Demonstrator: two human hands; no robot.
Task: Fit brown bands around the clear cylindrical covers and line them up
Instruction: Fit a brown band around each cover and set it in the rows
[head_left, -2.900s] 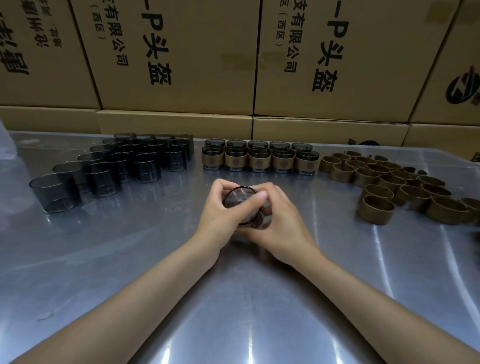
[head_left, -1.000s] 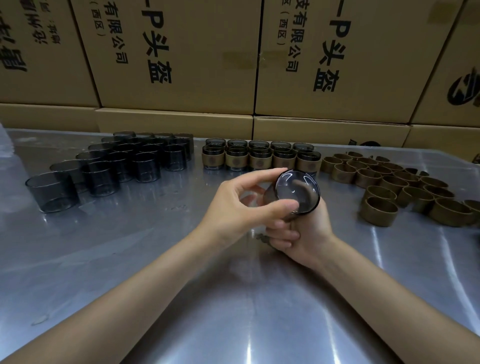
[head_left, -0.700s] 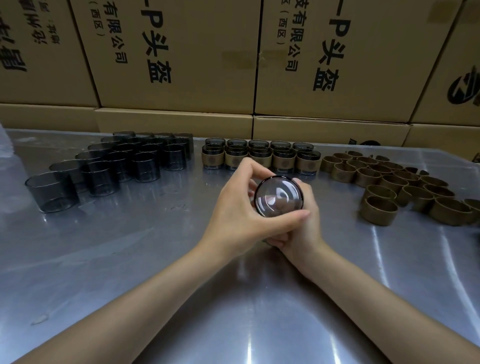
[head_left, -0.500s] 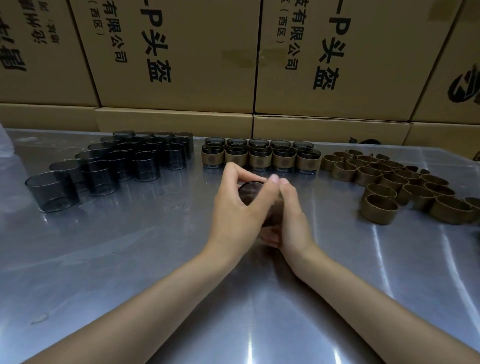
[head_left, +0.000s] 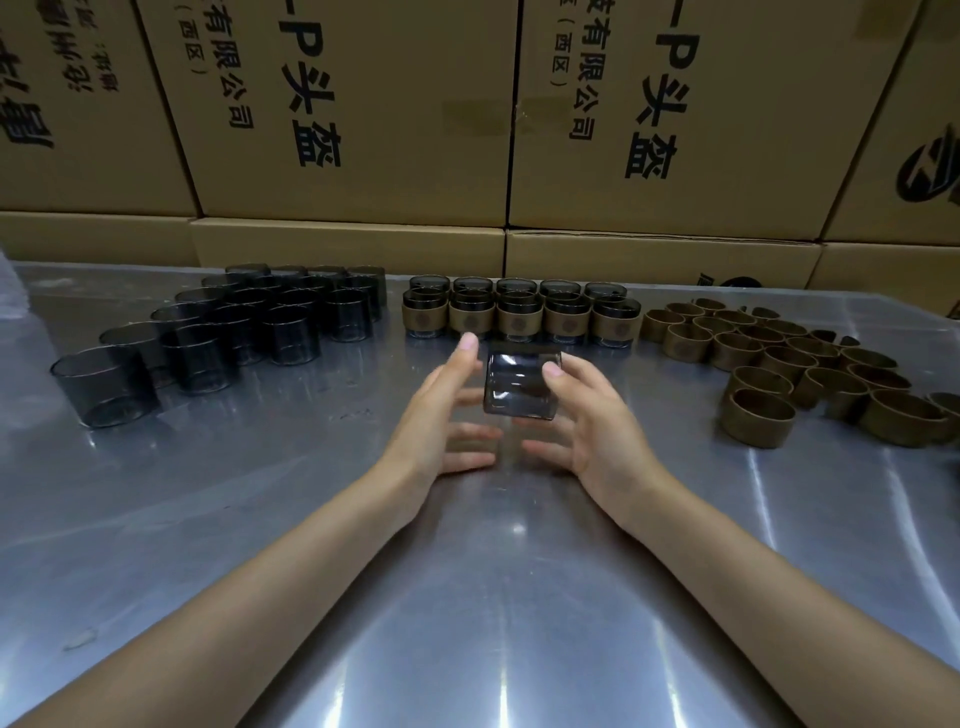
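Head view: both hands, left (head_left: 441, 415) and right (head_left: 587, 415), have just loosened with fingers spread beside the cover (head_left: 522, 387), which no longer shows a brown band.

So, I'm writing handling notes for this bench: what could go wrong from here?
1. The cover between the hands shows no brown band, and the left hand and right hand have spread fingers, so it may slip and drop onto the metal table.
2. It sits just in front of the banded row; a slip could knock that row out of line.
3. The loose bands lie crowded near the right forearm, easily swept aside.
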